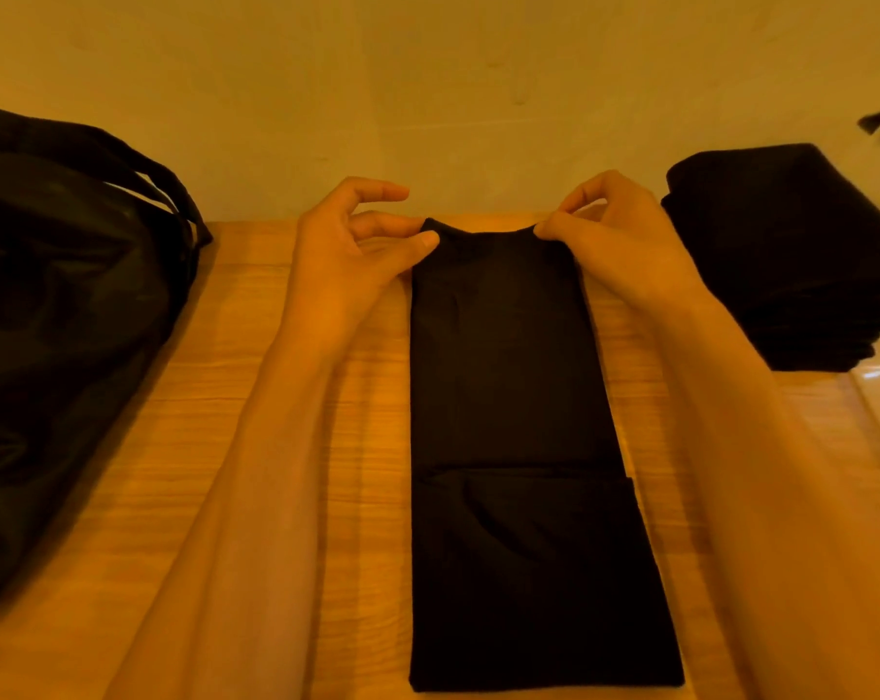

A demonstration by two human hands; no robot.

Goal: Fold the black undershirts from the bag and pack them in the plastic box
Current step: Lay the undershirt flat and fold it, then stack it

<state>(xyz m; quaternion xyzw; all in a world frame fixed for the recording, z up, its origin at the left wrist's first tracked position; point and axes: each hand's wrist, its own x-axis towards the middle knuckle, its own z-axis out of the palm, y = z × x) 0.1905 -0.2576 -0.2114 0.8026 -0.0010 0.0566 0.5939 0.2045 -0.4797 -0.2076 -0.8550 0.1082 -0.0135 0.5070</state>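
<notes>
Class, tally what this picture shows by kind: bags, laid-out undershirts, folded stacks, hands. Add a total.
Bags: 1, the black bag
Laid-out undershirts: 1, the undershirt
Folded stacks: 1, the folded stack
Hands: 2, left hand and right hand
Total: 5

Wooden table [286, 447], light grain running crosswise, butts against a plain pale wall [427, 93] (faint scuffs noted). Small dark item [871, 122] on the wall at far right, unidentifiable.
</notes>
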